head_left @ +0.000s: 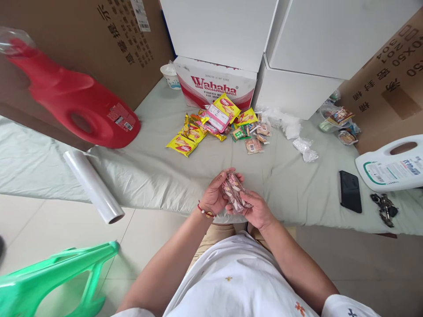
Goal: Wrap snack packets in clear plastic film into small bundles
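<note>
Between my two hands are brown-and-pink wrapped snack packets (235, 191), held close together just above the cloth's front edge. My left hand (214, 192), with a red bracelet at the wrist, wraps around their left side. From the right, my right hand (257, 209) grips the lower end, thumb on top. Beyond them on the green cloth lies a heap of yellow snack bags (185, 143) with a pink packet (216, 118) on top. Small wrapped snacks (254, 146) sit beside the heap, and crumpled clear plastic wrappers (304, 147) lie further right.
A Wahaha carton (218, 86) and white boxes (304, 39) stand at the back. At left are a red jug (82, 105), a roll of plastic film (94, 187) and a green stool (62, 273). A phone (350, 191), keys (385, 209) and a white bottle (393, 165) are at right.
</note>
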Available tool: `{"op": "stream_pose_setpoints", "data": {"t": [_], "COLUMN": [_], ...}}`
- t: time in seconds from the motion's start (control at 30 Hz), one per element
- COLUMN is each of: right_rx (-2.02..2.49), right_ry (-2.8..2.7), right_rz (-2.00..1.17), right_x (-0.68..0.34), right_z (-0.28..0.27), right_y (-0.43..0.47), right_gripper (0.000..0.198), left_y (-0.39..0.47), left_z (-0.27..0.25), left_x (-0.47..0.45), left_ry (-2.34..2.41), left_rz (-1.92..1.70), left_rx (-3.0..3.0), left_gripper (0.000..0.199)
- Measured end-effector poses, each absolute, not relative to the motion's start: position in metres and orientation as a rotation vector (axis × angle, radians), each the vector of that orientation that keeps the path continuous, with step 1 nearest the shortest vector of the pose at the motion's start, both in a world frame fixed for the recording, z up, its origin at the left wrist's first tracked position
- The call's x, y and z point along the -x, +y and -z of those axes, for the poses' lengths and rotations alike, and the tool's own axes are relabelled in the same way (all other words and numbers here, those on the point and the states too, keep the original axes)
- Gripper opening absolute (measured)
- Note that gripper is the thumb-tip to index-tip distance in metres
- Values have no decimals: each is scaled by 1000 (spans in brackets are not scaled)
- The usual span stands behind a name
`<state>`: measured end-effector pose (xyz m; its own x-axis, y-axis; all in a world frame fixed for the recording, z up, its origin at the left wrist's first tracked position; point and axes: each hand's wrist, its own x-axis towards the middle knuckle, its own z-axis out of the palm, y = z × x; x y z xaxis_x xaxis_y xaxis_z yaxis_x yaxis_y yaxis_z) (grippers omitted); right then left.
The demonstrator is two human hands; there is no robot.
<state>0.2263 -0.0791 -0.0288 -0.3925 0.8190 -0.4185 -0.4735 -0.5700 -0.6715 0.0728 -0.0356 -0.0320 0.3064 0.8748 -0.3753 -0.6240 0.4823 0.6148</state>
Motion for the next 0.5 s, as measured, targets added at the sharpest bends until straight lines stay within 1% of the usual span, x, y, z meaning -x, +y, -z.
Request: {"op": "stream_pose_setpoints", "data": {"t": [0.13,0.2,0.3,0.33,0.43,0.5], "right_rx": [1094,1184,1203,1187,1145,1138], "right_ry": [-623,-677,-672,-648,-600,-595], "right_rz": [-2025,-1987,-1901,-1867,-1807,-1834], "right_x": [-230,-234,-237,-238,-240,-241], "right_z": [32,32,30,29,26,25], "right_y": [-78,-79,-83,-84,-86,-85], "right_gripper": [46,48,47,47,45,46], "left_y": [-36,-36,-34,-34,-32,-29], "left_z": [37,39,38,36,33,33], "left_x": [-77,-80,-84,-85,-89,-91], "left_ry": [689,700,711,695,597,552], "left_rz": [-1049,-1058,-1075,-1080,-1109,-1128], "left_rx": [-312,-330,-397,-420,-439,-411], "left_gripper": [41,41,41,44,61,67]}}
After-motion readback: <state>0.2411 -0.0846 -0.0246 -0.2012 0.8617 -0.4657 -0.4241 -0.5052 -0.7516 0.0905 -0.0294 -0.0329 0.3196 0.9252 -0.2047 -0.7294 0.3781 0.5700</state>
